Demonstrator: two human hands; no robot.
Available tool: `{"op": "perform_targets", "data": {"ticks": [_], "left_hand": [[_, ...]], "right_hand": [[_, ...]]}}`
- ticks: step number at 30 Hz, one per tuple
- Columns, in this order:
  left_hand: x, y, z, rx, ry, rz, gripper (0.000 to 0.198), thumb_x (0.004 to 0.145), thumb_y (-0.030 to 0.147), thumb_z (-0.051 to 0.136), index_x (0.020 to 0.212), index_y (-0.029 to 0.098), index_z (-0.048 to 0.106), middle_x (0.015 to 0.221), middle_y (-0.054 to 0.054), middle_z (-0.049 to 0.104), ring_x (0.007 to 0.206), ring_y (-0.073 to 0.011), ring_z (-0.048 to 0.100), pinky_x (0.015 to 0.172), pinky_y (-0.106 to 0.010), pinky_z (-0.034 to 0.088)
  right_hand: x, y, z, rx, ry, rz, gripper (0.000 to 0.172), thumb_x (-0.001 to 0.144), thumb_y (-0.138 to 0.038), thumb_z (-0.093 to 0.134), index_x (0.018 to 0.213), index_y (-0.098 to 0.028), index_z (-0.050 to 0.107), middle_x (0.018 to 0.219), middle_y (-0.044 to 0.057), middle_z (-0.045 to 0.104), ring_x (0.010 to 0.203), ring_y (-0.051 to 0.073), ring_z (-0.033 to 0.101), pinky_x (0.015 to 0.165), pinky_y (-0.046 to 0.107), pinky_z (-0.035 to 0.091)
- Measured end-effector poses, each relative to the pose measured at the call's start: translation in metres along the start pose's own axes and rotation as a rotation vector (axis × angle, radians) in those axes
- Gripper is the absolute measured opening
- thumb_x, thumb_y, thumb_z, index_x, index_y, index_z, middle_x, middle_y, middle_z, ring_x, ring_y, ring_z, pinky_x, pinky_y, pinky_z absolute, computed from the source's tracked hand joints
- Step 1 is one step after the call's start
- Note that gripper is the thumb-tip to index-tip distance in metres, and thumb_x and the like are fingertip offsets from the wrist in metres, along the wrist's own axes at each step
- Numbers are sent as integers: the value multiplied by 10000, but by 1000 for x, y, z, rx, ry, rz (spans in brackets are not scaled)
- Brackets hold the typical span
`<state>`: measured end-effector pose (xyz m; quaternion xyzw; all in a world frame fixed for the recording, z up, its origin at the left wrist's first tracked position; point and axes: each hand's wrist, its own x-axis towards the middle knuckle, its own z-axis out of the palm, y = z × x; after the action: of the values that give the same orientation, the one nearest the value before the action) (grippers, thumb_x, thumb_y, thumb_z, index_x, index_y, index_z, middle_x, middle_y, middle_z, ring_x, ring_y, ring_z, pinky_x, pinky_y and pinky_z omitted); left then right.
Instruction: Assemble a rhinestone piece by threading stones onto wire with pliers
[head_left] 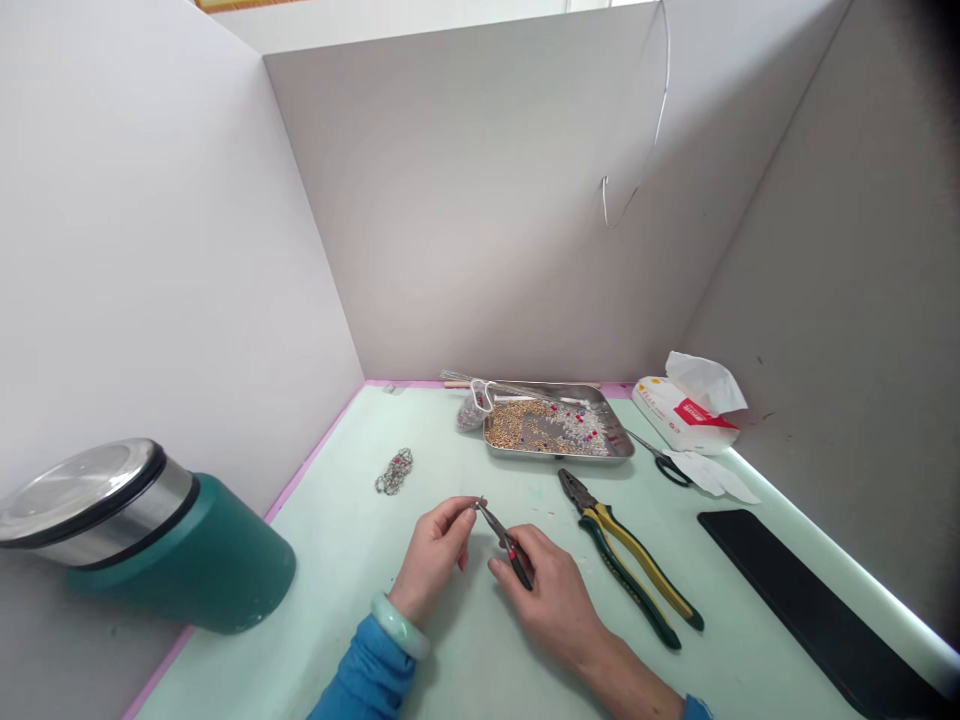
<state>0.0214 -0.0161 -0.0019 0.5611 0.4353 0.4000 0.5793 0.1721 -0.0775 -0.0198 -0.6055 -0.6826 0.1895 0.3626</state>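
Observation:
My right hand [549,590] is closed around the dark handles of small needle-nose pliers [510,545], their tip angled up and left. At that tip, my left hand [441,540] pinches a tiny piece between thumb and index finger; it is too small to name. A pale green bangle [397,628] circles my left wrist. Left of and beyond the hands lies a small heap of beaded chain [394,471]. Large combination pliers [626,560] with green and yellow handles rest on the table to the right of my right hand.
A metal tray [630,446] of gold, clear and red beads stands at the back, beside a bag of beads [471,410]. Scissors [673,469], a tissue pack [684,415] and a black slab [810,610] lie right. A green tumbler [217,550] is at left. Panels enclose the table.

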Motion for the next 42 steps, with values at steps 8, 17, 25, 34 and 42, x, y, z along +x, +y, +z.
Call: {"op": "perform_targets", "data": {"ticks": [8,17,25,34,42], "left_hand": [[-2,6,3,-48,7,-8,441,747,456,606,979,83,650,451,79,359,421,-76,327,433,-223,396],[1,-3,1,-69,-47,-30,418,756,468,595,941,97,641,426,94,350,341,-53,300,360,-202,369],[-2,8,-3,-332,-145,-124,498,830,527,473,1013,83,605,611,-21,594,361,-62,383,423,-259,455],[-4,7,-1,-151,-167,-118,413,836,471,496,955,89,598,610,-26,630,353,-53,402,427,-224,445],[-2,0,1,31,-169,-114,343,867,461,423,855,147,560,318,69,447,252,-56,280,295,-153,200]], "right_hand": [[1,1,1,-3,-16,0,138,857,-311,485,794,-191,513,701,-6,513,621,140,470,580,246,343],[1,4,1,-30,-13,-24,131,854,-291,485,766,-195,488,714,-1,526,631,142,484,588,245,350],[4,2,-4,26,-45,41,176,862,-326,472,745,-194,481,663,-17,490,600,137,454,563,240,331],[3,4,-6,-9,-27,45,164,863,-312,471,757,-189,498,679,-8,509,617,142,464,576,245,331],[0,9,0,-152,-25,-30,134,867,-298,476,780,-196,474,734,5,530,645,155,500,584,251,326]]}}
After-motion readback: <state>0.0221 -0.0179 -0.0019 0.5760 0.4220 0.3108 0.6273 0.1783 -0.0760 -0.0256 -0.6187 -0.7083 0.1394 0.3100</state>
